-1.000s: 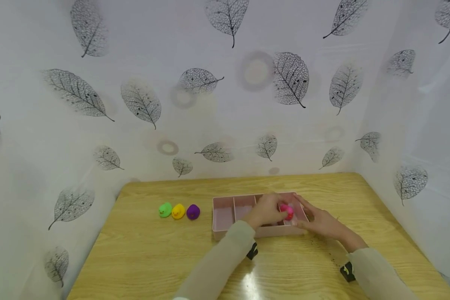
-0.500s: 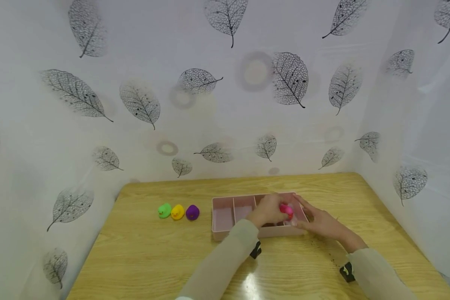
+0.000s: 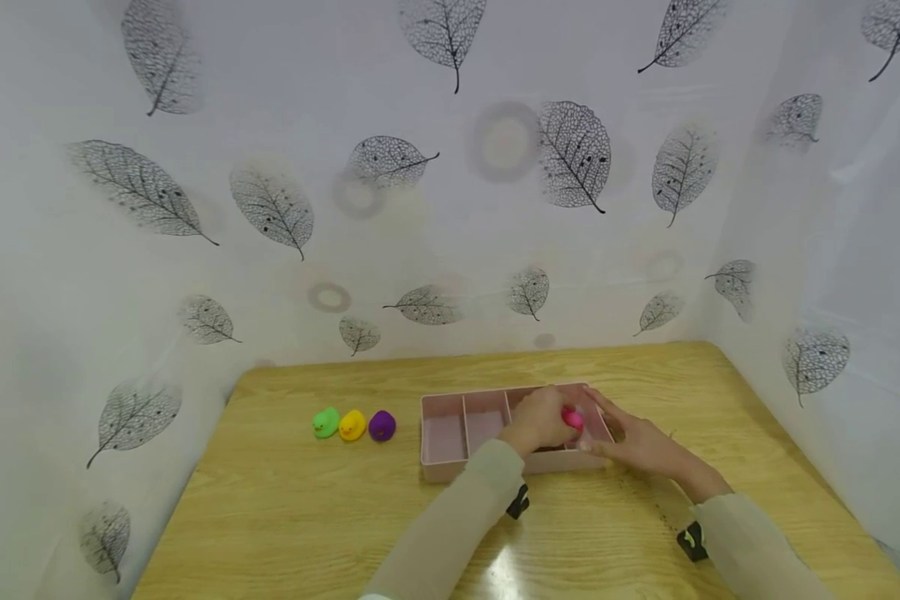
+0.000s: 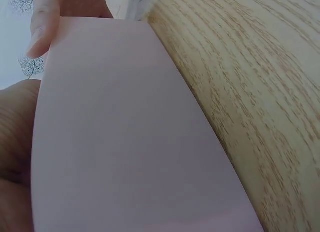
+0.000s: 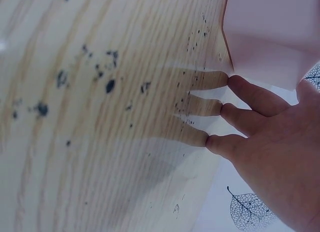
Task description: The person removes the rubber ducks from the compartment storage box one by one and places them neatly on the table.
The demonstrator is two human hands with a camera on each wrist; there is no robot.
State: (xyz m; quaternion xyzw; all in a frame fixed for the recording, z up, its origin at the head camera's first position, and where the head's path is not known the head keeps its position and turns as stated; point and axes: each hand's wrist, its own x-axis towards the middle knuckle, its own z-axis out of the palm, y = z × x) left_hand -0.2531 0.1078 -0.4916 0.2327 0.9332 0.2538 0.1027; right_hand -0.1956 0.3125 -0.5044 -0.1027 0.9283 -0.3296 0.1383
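A pink box with dividers (image 3: pixel 444 471) stands lengthwise on the table. My left hand (image 3: pixel 543 419) reaches over its right half from the front, fingers down inside. It pinches a pink rubber duck (image 3: pixel 572 420), largely hidden by the fingers, at the rightmost compartment. My right hand (image 3: pixel 641 442) spans the box's right end, index finger at the back corner and thumb at the front one. In the right wrist view, several straight fingers of the right hand (image 5: pixel 275 132) touch the table beside the box (image 5: pixel 270 47). The left wrist view shows the box's outer wall (image 4: pixel 135 127) up close.
Left of the box, a green duck (image 3: pixel 326 422), a yellow duck (image 3: pixel 352 426) and a purple duck (image 3: pixel 382 426) sit in a row. A white curtain with leaf prints (image 3: pixel 435 208) closes off the back and sides of the wooden table (image 3: pixel 300 517).
My left hand has shifted slightly right over the box, and less of the pink duck shows. My right hand stays at the box's right end. The head view has turned slightly right.
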